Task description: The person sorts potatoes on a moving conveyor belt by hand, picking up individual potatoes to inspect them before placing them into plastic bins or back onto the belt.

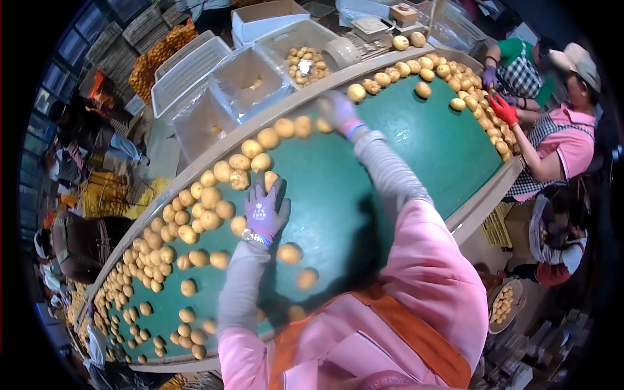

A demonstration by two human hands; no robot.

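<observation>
Yellow fruit (209, 198) lies thick along the far-left rim of the green surface (416, 143), thinning to loose single pieces nearer the person. Each piece is round to slightly lumpy, with a matt, faintly speckled skin. They look firm and fairly light, apt to roll on the smooth green covering and likely to bruise if knocked, so a cupped hold around the widest part would suit them best.

The left hand (265, 211), in a purple knit glove, is spread flat with the palm down. It grips nothing, and its fingertips reach one fruit (270, 179) at the edge of the cluster. Further right the right hand (338, 109) stretches to the far rim beside another row of fruit, but it is too blurred to tell whether it is open or closed.

Beyond the rim stand plastic-lined bins (250, 81). At the far right a co-worker's red glove (504, 109) rests among more fruit.
</observation>
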